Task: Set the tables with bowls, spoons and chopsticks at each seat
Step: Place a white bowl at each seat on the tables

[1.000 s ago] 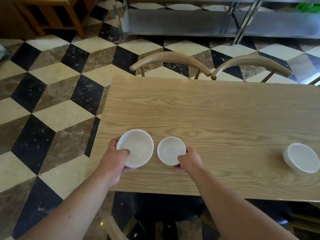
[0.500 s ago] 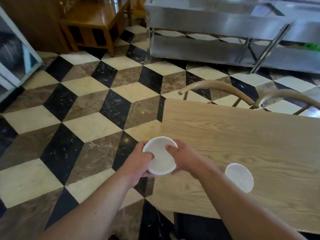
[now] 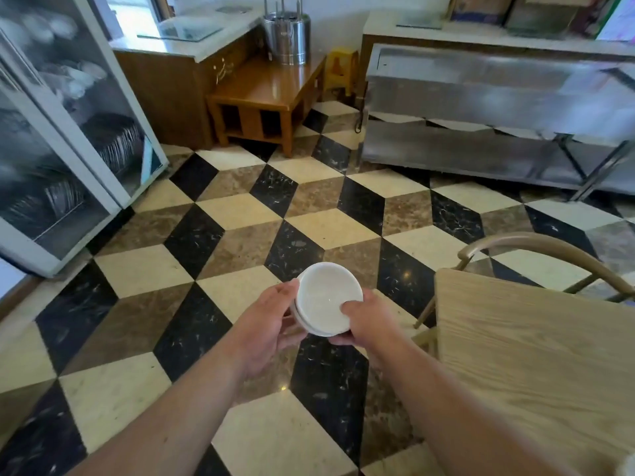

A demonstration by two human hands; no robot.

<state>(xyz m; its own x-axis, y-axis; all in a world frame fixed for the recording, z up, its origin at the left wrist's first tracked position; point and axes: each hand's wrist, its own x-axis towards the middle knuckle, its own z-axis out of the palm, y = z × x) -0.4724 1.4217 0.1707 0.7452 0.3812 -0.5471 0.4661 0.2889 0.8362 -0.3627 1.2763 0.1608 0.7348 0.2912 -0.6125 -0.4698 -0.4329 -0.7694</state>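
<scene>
— Where are you standing?
— On the chequered floor (image 3: 240, 214). The wooden table (image 3: 532, 355) is to my right, with a chair (image 3: 536, 245) at its far side.
— And your hands?
— My left hand (image 3: 271, 324) cups the left side of a small stack of white bowls (image 3: 328, 300), fingers curled beneath. My right hand (image 3: 364, 317) grips the right rim, thumb inside the top bowl. The stack hangs over the floor, left of the table.
— How far along?
— I have bowls yet to set down, so I judge some seats are unserved. No spoons or chopsticks are in sight, so those look left to do.

text: none legible | labels: none | numbers: none
</scene>
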